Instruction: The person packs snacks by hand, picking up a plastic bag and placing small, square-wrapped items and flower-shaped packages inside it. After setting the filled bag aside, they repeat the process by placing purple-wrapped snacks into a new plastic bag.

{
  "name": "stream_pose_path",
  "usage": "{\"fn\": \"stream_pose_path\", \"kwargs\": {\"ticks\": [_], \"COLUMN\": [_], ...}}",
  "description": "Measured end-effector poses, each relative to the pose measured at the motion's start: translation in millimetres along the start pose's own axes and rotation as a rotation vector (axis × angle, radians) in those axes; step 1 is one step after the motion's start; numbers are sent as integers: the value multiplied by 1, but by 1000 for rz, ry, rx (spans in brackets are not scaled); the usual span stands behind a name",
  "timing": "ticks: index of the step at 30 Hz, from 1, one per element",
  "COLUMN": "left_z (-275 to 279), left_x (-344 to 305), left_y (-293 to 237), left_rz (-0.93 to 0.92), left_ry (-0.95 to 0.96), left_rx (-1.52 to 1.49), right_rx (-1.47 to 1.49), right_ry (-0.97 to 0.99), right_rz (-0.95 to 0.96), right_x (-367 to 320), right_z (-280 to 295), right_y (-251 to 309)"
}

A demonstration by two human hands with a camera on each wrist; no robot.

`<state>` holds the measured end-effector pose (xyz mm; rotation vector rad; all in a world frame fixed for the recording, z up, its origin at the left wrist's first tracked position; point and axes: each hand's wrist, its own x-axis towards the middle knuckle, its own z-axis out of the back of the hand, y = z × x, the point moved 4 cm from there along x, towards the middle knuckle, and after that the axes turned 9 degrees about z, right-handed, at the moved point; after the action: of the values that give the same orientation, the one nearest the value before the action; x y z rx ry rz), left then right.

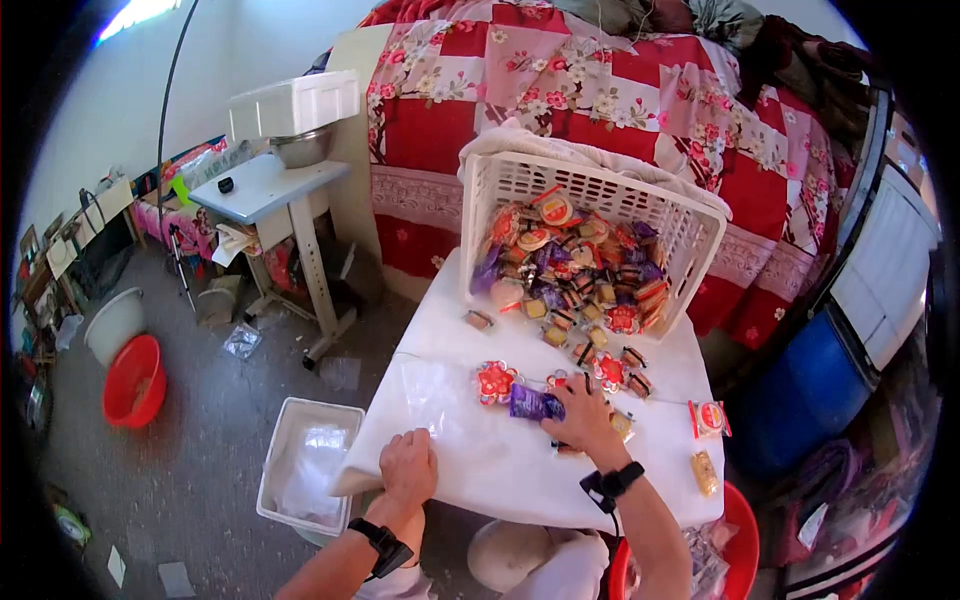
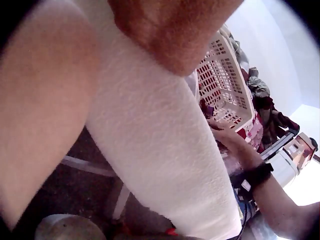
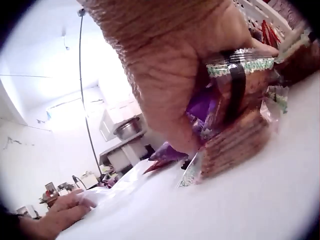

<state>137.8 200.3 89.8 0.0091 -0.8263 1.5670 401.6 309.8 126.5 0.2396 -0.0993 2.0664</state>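
My left hand (image 1: 409,468) rests at the near edge of the white-topped table, its fingers curled on the lower edge of a clear plastic bag (image 1: 428,392); the right wrist view also shows this hand (image 3: 62,215) at the bag. Farther right, my right hand (image 1: 585,425) bends its fingers round the right end of a purple packet (image 1: 532,403). Purple wrapper (image 3: 201,104) shows under the palm in the right wrist view, beside brown wrapped snacks (image 3: 235,145). Left of the purple packet lies a red flower-patterned packet (image 1: 495,382). The left wrist view mostly hides the left fingers.
A tilted white basket (image 1: 700,262) of mixed wrapped snacks stands at the table's back. Two packets (image 1: 708,419) (image 1: 705,473) lie near the right edge. A white box (image 1: 270,462) with clear bags stands lower left; a red basin (image 1: 742,545) is below right.
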Motion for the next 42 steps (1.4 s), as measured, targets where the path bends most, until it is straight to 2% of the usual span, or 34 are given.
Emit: {"fn": "stream_pose_path", "kwargs": {"ticks": [1,4,5,6,8,10,12,14,16,20,23,28,30,34,36,37,39,40,42], "left_z": [-1,-4,-5,-6,-4,-5,-4,-3,-3,-4,-5,-6,-4,-7,-9,-7,-6,-6,-4], "left_x": [0,0,0,1,0,0,1,1,1,1,1,1,0,-2,-1,0,-1,-1,-2], "left_y": [0,2,3,3,2,1,2,2,0,2,3,6,4,9,11,11,10,10,9], "left_rz": [14,35,43,45,50,50,51,36,39,28,33,94,40,60,84,90,81,85,67], "left_ry": [-1,14,19,33,-9,-10,-15,-17,-17,-42,-55,7,-86,-98,-78,-86,-74,-78,-110], "left_rx": [16,29,28,28,18,15,18,7,6,12,3,18,-31,-51,-57,-58,-83,-87,-99], "right_rx": [91,120,160,165,201,263,372,300,480,328,457,498,104,-59,267,264,263,259,584], "right_ry": [-9,10,131,141,-9,-7,-212,-614,-622,-552,-623,-557,-481,-450,-212,-214,-406,-405,-393], "right_rz": [37,42,-6,-14,89,71,28,-41,-275,-311,-263,-202,44,37,-325,-316,-420,-414,-520], "right_x": [-9,-37,-44,-51,-65,-70,-80,-97,-120,-153,-158,-123,-104,-86,-79,-77,-81,-82,-89], "right_z": [-1,15,19,22,30,39,51,72,66,52,44,47,51,29,17,14,20,24,25], "right_y": [0,15,20,22,29,22,4,-7,-31,-32,-11,23,42,37,15,9,-5,-5,-10]}}
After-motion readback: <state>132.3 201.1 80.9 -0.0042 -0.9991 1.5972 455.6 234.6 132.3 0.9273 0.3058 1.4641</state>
